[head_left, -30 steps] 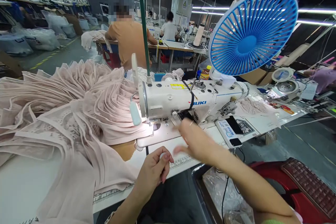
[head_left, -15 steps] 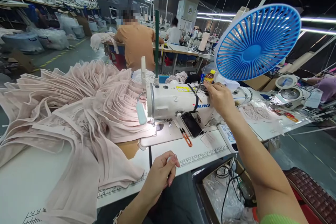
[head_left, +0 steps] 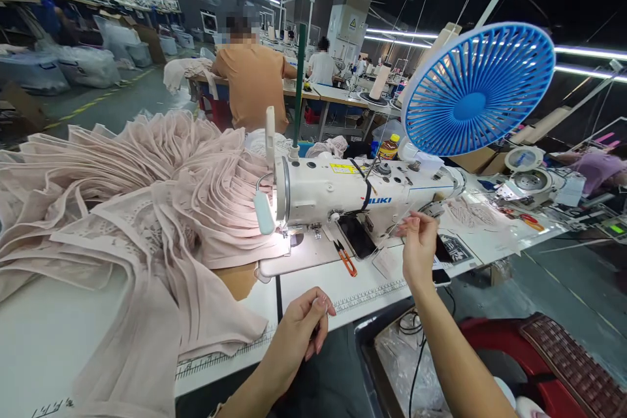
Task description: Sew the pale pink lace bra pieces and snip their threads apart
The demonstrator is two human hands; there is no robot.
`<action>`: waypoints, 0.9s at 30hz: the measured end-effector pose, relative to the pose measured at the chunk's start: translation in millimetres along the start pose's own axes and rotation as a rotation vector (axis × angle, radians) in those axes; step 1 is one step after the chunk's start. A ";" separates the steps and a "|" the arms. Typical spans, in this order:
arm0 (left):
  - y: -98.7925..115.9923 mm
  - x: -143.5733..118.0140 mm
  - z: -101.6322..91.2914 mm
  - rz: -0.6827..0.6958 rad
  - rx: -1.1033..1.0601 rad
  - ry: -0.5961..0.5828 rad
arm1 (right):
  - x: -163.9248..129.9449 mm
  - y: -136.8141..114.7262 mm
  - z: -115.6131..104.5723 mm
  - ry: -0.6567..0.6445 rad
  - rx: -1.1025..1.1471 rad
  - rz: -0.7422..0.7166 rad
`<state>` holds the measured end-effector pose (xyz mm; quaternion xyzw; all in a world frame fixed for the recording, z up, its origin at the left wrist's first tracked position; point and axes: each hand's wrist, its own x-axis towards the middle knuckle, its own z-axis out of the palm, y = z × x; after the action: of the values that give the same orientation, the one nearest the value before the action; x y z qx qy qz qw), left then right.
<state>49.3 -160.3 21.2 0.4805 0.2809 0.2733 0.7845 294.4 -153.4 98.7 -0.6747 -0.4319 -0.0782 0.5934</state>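
Rows of sewing stations fill the hall behind, and before me is the white surface (head_left: pixel 59 339) with a printed ruler along its front edge. On it stands the white sewing machine (head_left: pixel 353 192), with its small lamp lit beside the needle. I hold my right hand (head_left: pixel 416 248) up in front of the machine's right part, with the fingers pinched together near the tips; what they pinch is too thin for me to tell. My left hand (head_left: pixel 301 330) rests at the front edge of the surface, loosely curled, thumb against the fingers, and I cannot see anything inside it. Between both hands, on the machine bed, lie small orange thread snips (head_left: pixel 345 260), and just beside them a dark phone (head_left: pixel 357 235). At the left a big heap of pale pink fabric (head_left: pixel 147 209) covers the surface. Above the machine's right end is a blue fan (head_left: pixel 477 88). Farther back, a person in an orange shirt (head_left: pixel 252 88) sits turned away.
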 end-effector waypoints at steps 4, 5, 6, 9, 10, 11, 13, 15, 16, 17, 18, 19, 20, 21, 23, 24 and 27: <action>-3.2 1.3 6.5 -0.013 0.008 -0.044 | 21.5 -17.1 -7.4 -0.238 0.216 0.136; -3.8 2.0 9.4 -0.006 0.009 -0.053 | 34.9 -26.8 -9.1 -0.223 0.077 0.068; -4.4 2.7 12.7 0.000 0.012 -0.066 | 48.7 -37.4 -10.2 -0.230 -0.131 -0.016; -4.2 5.1 22.4 0.020 0.036 -0.118 | 84.2 -67.5 -7.5 -0.255 -0.529 -0.218; -3.5 5.9 25.2 0.026 0.045 -0.133 | 92.9 -75.4 -4.6 -0.308 -0.669 -0.309; -2.7 6.6 27.7 0.031 0.051 -0.144 | 100.2 -81.7 -0.6 -0.387 -0.766 -0.382; -0.6 7.6 31.6 0.035 0.052 -0.152 | 111.9 -88.9 9.6 -0.570 -0.875 -0.495; 1.1 8.2 33.8 0.038 0.040 -0.150 | 120.3 -89.8 21.3 -0.683 -0.839 -0.546; 1.7 8.4 34.3 0.042 0.032 -0.149 | 122.9 -88.8 26.5 -0.681 -0.820 -0.564; 2.0 8.7 34.2 0.048 0.026 -0.147 | 124.1 -87.7 30.6 -0.645 -0.825 -0.577; 2.0 8.9 33.6 0.054 0.022 -0.143 | 123.8 -86.8 32.9 -0.581 -0.861 -0.582; 1.7 9.1 32.7 0.060 0.020 -0.139 | 121.9 -86.7 33.3 -0.504 -0.924 -0.572; 1.2 9.4 31.6 0.063 0.021 -0.136 | 118.8 -87.6 31.6 -0.433 -1.004 -0.549; 0.6 9.6 30.4 0.063 0.025 -0.133 | 114.9 -89.5 28.4 -0.383 -1.091 -0.517; -0.6 10.0 28.8 0.051 0.036 -0.127 | 106.8 -95.5 20.1 -0.391 -1.217 -0.488; -1.0 10.2 28.6 0.044 0.040 -0.125 | 103.8 -98.9 16.9 -0.438 -1.236 -0.514; -0.1 10.0 30.1 0.032 0.042 -0.137 | 101.9 -105.8 17.2 -0.520 -1.155 -0.699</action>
<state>77.4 -171.4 30.8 0.5191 0.2243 0.2462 0.7872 278.5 -96.8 234.3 -0.6998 -0.6395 -0.3160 -0.0396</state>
